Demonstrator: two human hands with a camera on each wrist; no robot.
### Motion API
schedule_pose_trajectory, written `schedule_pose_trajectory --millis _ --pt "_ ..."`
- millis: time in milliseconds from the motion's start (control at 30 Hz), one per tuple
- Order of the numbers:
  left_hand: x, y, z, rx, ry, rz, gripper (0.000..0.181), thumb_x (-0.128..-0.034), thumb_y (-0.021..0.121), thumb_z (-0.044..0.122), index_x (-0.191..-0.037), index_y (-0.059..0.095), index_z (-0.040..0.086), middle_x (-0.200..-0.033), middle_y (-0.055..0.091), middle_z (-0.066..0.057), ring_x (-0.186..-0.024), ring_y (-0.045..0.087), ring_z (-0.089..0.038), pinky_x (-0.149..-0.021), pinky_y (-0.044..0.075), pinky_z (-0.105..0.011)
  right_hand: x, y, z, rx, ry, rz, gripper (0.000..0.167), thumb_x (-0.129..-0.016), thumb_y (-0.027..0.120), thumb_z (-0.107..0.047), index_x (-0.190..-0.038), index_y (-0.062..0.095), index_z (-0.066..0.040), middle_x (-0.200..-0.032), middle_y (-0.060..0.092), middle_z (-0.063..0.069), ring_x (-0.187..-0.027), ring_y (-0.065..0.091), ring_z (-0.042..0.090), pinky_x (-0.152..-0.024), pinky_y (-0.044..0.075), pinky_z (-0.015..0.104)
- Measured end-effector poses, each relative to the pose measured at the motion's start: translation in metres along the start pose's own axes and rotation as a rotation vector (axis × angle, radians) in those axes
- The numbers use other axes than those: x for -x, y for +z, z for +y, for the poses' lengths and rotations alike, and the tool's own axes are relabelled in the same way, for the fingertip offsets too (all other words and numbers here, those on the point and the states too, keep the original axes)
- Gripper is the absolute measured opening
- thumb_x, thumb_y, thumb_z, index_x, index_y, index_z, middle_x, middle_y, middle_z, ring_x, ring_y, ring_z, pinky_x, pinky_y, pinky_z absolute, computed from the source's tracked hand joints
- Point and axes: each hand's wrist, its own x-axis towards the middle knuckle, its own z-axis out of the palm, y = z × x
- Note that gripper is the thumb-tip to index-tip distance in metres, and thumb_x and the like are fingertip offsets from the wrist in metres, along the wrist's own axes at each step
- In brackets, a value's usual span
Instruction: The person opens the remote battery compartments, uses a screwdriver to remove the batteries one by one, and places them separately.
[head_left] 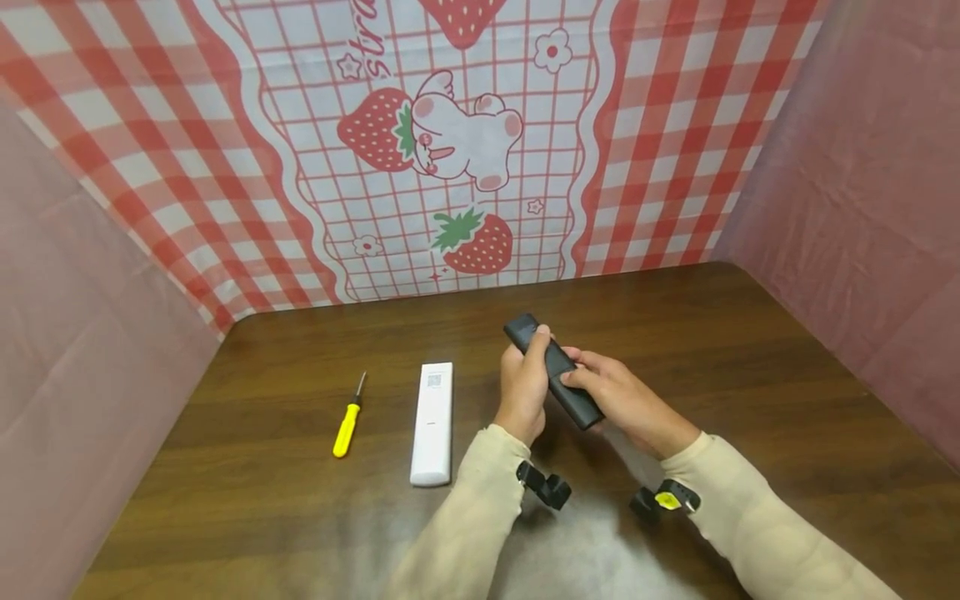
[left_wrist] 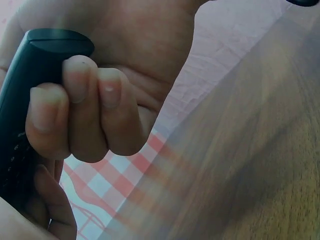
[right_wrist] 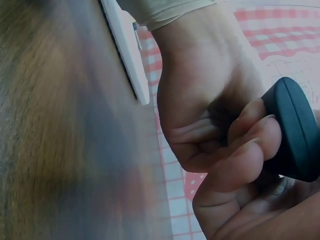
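The slim black plastic remote point(head_left: 556, 360) slants far-left to near-right, the left hand point(head_left: 522, 383) clamped on its far half, the right hand point(head_left: 632, 402) on its near half.

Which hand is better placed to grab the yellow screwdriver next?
Probably the left hand: it is nearer the yellow screwdriver, and the right hand, which also grips the black remote, might hold that alone.

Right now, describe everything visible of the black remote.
The black remote is long and slim, apparently plastic, with blunt ends and a line across its upturned face. The left wrist view shows small pale markings on it. Held above the table, it slants from upper left to lower right in the head view, gripped by the left hand and right hand.
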Motion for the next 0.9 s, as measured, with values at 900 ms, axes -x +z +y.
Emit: schedule_pose_trajectory --millis 900 --pt "-0.0043 -0.0020 -0.0003 0.017 0.012 0.031 0.030 -0.1011 0.057 0.033 -0.104 0.064 0.004 -0.085 0.067 -0.012 -0.080 0.066 -0.022 -0.076 0.053 -0.031 -0.0053 0.0045 0.0009 -0.007 -0.117 0.014 0.058 -0.103 0.059 -0.021 -0.149 0.038 0.007 -0.111 0.062 0.020 -0.084 0.061 0.014 -0.065 0.054 0.028"
